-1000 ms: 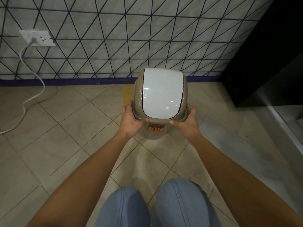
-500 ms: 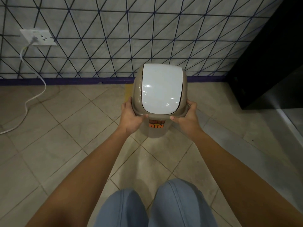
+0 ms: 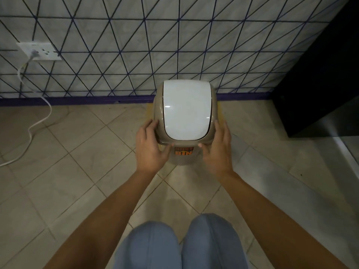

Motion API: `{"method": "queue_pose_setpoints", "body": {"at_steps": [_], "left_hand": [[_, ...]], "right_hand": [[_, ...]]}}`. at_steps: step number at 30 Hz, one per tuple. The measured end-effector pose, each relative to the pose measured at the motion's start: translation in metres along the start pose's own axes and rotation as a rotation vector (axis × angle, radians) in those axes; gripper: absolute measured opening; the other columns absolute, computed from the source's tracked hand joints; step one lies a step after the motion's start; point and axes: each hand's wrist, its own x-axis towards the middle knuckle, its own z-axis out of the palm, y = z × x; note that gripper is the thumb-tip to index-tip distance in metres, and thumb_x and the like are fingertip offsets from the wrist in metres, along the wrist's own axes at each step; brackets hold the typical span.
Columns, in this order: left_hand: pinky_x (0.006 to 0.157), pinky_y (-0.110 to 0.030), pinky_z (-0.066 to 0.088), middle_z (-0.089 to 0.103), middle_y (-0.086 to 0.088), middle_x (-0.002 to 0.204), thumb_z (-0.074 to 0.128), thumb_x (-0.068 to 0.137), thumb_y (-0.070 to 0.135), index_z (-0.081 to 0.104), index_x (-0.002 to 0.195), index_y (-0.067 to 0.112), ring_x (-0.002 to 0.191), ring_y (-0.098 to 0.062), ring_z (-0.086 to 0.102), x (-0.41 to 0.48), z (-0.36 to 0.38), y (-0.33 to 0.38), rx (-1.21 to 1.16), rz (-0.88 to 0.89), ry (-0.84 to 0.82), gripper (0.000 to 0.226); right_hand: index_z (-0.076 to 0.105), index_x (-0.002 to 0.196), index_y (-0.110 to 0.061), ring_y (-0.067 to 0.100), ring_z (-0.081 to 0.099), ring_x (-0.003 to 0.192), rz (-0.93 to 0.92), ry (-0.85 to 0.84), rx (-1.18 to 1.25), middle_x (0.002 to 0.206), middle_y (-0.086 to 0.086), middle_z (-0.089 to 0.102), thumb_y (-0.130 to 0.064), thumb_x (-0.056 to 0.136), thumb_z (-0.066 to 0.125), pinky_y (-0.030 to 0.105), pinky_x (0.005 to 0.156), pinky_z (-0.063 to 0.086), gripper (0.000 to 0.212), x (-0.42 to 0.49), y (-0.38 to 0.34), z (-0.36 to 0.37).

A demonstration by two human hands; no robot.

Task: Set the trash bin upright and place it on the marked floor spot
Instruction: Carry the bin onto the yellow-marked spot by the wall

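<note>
- Trash bin (image 3: 184,152) stands upright on the tiled floor (image 3: 77,171), close to the foot of the patterned wall (image 3: 136,45) and its purple skirting strip, with our knees well back from it.
- We see yellow edges of what looks like the marked spot (image 3: 220,107) showing on either side of the bin's far part, so we judge it sits on or very near the mark; the bin hides most of it, and we cannot tell how well it is centred.
- We judge the bin a light, hollow plastic piece: stiff enough to hold its form, smooth and somewhat slippery, and easy to tip because it narrows toward the base.
- Its white swing lid (image 3: 186,109) looks hinged and would give way under pressure, so we would not take it there.
- We would take hold of the tan collar around the lid, one palm on each side, where the wall is firm and the rim gives a ledge.
- Our left hand (image 3: 150,148) lies spread against the collar's left side, fingers loose, thumb near the orange label (image 3: 183,151).
- Our right hand (image 3: 217,150) mirrors it on the right side, fingers extended, lightly touching or just clear of the collar.
- Neither hand clasps the bin; both read as opened, steadying or letting go.
</note>
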Motion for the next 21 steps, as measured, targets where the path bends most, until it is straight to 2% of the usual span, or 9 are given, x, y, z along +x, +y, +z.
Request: {"method": "queue_pose_setpoints", "body": {"at_steps": [3,5,7,9,11,13,16,21], "left_hand": [[0.093,-0.043,0.043,0.057,-0.013,0.123,0.070,0.080,0.031,0.055,0.121,0.013,0.121,-0.032,0.045,-0.001,0.004,-0.012,0.207,0.362,0.043,0.047],[0.085,-0.046,0.047,0.065,-0.009,0.115,0.064,0.084,0.028,0.066,0.110,0.016,0.121,-0.035,0.045,0.000,0.007,-0.020,0.281,0.484,0.036,0.028],[0.083,-0.044,0.048,0.067,-0.007,0.112,0.060,0.087,0.027,0.071,0.103,0.017,0.123,-0.034,0.042,0.001,0.009,-0.022,0.279,0.515,0.020,0.022],[0.087,-0.044,0.048,0.068,-0.007,0.110,0.057,0.088,0.025,0.072,0.103,0.016,0.123,-0.037,0.044,0.006,0.010,-0.022,0.253,0.512,0.003,0.022],[0.094,-0.046,0.046,0.068,-0.008,0.106,0.058,0.088,0.022,0.072,0.102,0.015,0.121,-0.040,0.047,0.011,0.013,-0.024,0.226,0.508,0.000,0.021],[0.100,-0.044,0.041,0.068,-0.008,0.102,0.061,0.087,0.019,0.071,0.102,0.014,0.120,-0.035,0.044,0.018,0.014,-0.024,0.190,0.511,0.015,0.019],[0.104,-0.037,0.034,0.069,-0.008,0.098,0.065,0.083,0.016,0.071,0.100,0.013,0.115,-0.027,0.040,0.029,0.018,-0.026,0.174,0.529,0.064,0.019],[0.101,-0.038,0.040,0.069,-0.005,0.100,0.073,0.078,0.014,0.072,0.100,0.013,0.117,-0.035,0.047,0.039,0.020,-0.032,0.188,0.513,0.033,0.022]], "right_hand": [[0.057,0.122,-0.009,0.042,0.033,0.133,-0.379,0.005,-0.306,0.141,0.022,0.042,-0.011,0.074,0.075,0.050,0.105,0.030,0.052,-0.002,0.009,0.006],[0.068,0.105,-0.009,0.042,0.033,0.132,-0.438,0.002,-0.353,0.132,0.018,0.054,-0.014,0.075,0.075,0.053,0.103,0.034,0.031,-0.002,0.013,0.011],[0.071,0.098,-0.010,0.037,0.025,0.134,-0.401,-0.006,-0.305,0.123,0.014,0.061,-0.016,0.077,0.074,0.046,0.107,0.030,0.022,-0.001,0.013,0.015],[0.071,0.100,-0.010,0.033,0.019,0.135,-0.367,-0.009,-0.266,0.118,0.013,0.064,-0.015,0.079,0.072,0.039,0.107,0.024,0.022,0.004,0.011,0.018],[0.071,0.103,-0.011,0.030,0.016,0.135,-0.352,-0.009,-0.218,0.116,0.012,0.065,-0.013,0.080,0.070,0.037,0.105,0.028,0.023,0.009,0.009,0.019],[0.070,0.108,-0.012,0.026,0.011,0.137,-0.326,-0.024,-0.200,0.119,0.011,0.063,-0.011,0.083,0.067,0.036,0.103,0.031,0.025,0.015,0.005,0.020],[0.067,0.114,-0.011,0.023,0.006,0.139,-0.286,-0.040,-0.188,0.123,0.009,0.061,-0.011,0.085,0.064,0.033,0.108,0.026,0.029,0.023,0.002,0.025],[0.068,0.112,-0.007,0.031,0.011,0.138,-0.316,-0.029,-0.194,0.118,0.009,0.063,-0.008,0.083,0.066,0.041,0.110,0.027,0.028,0.032,0.000,0.028]]}}
